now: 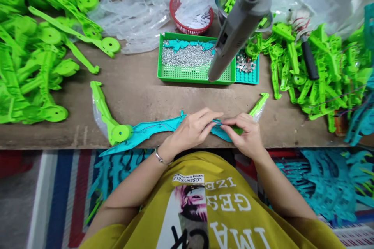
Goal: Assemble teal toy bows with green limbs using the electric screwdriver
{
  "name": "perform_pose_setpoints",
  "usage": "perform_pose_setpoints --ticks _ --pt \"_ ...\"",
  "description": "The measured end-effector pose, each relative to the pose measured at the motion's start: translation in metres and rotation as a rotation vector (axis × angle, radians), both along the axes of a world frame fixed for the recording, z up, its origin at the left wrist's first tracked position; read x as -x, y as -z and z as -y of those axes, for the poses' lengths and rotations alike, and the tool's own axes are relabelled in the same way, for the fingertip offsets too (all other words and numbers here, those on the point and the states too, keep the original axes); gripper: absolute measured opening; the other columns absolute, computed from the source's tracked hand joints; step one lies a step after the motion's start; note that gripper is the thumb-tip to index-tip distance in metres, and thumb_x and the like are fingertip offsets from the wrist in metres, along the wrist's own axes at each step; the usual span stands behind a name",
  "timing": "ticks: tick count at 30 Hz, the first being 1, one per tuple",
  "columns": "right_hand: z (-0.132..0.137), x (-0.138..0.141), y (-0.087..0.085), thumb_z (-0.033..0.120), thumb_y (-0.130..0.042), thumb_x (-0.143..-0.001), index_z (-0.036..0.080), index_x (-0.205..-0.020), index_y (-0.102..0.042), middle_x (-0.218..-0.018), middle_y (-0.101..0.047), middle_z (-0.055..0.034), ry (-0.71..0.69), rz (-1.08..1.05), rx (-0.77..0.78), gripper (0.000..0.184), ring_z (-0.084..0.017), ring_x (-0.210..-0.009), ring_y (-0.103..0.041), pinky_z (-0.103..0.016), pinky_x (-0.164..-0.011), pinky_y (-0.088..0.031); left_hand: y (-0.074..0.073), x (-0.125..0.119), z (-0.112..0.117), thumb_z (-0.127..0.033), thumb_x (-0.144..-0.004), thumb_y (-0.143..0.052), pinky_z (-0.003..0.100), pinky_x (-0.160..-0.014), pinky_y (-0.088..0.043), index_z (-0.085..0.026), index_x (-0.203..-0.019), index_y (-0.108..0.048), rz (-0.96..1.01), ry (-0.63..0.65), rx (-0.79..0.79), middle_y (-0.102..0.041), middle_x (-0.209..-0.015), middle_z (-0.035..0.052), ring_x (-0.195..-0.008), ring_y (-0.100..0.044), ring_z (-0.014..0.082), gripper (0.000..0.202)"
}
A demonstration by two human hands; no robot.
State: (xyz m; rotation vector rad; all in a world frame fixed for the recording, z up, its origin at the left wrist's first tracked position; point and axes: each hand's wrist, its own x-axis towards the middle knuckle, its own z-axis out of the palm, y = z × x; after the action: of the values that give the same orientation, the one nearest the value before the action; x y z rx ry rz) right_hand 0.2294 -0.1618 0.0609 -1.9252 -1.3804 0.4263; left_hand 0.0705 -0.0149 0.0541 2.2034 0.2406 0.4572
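Note:
A teal plastic toy bow half (157,125) lies along the table's front edge, with a thin wire running along it. Green limbs extend from both ends: the left limb (103,105) has a round hub, and the right limb (259,106) is partly behind my right hand. My left hand (194,129) reaches over the bow's middle, fingers closed at a small blue piece (216,121). From the other side, my right hand (247,134) pinches at the same spot with thumb and forefinger. My fingers cover much of the small piece.
A grey electric screwdriver (238,27) hangs over a green tray (195,81) of screws. Beside it a teal tray (247,78) holds metal discs. Green parts (32,54) pile up left and right. Behind are a red basket (191,30) and clear plastic bags (134,15).

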Motion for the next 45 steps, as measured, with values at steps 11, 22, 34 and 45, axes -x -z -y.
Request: perform_pose_setpoints --ticks 11,22,34,45 --pt "0.013 0.021 0.011 0.019 -0.064 -0.088 0.023 -0.088 -0.069 -0.123 -0.066 -0.0108 0.108 0.294 0.075 0.006 -0.031 -0.114 -0.055 -0.052 -0.096 -0.043 -0.011 -0.007 -0.005 -0.013 -0.101 -0.047 0.028 -0.073 -0.053 -0.016 -0.110 -0.066 -0.199 0.229 -0.325 -0.063 -0.091 0.0045 -0.084 -0.064 0.0175 0.021" --pt "0.012 0.027 0.020 0.017 -0.065 -0.088 0.027 -0.098 -0.069 -0.121 -0.071 -0.0059 0.133 0.354 0.001 0.014 -0.031 -0.122 -0.057 -0.052 -0.102 -0.041 -0.013 -0.026 -0.010 -0.019 -0.098 -0.055 0.028 -0.068 -0.046 -0.015 -0.084 -0.065 -0.343 0.183 -0.154 -0.058 -0.080 0.0032 -0.072 -0.058 0.0159 0.017" --pt "0.009 0.030 0.018 0.017 -0.063 -0.086 0.023 -0.083 -0.065 -0.120 -0.069 -0.0090 0.138 0.329 0.077 0.007 -0.033 -0.119 -0.054 -0.053 -0.099 -0.042 -0.023 -0.051 -0.014 -0.008 -0.084 -0.060 0.031 -0.075 -0.051 -0.014 -0.078 -0.071 -0.500 0.152 -0.168 -0.061 -0.080 0.0056 -0.074 -0.061 0.0183 0.013" --pt "0.001 0.027 0.019 0.014 -0.063 -0.084 0.021 -0.081 -0.062 -0.114 -0.071 -0.0083 0.120 0.265 0.045 0.008 -0.029 -0.113 -0.058 -0.049 -0.097 -0.042 -0.025 -0.057 -0.016 -0.010 -0.084 -0.059 0.030 -0.077 -0.051 -0.013 -0.082 -0.075 -0.597 0.176 -0.151 -0.068 -0.086 0.0096 -0.079 -0.066 0.0202 0.016"
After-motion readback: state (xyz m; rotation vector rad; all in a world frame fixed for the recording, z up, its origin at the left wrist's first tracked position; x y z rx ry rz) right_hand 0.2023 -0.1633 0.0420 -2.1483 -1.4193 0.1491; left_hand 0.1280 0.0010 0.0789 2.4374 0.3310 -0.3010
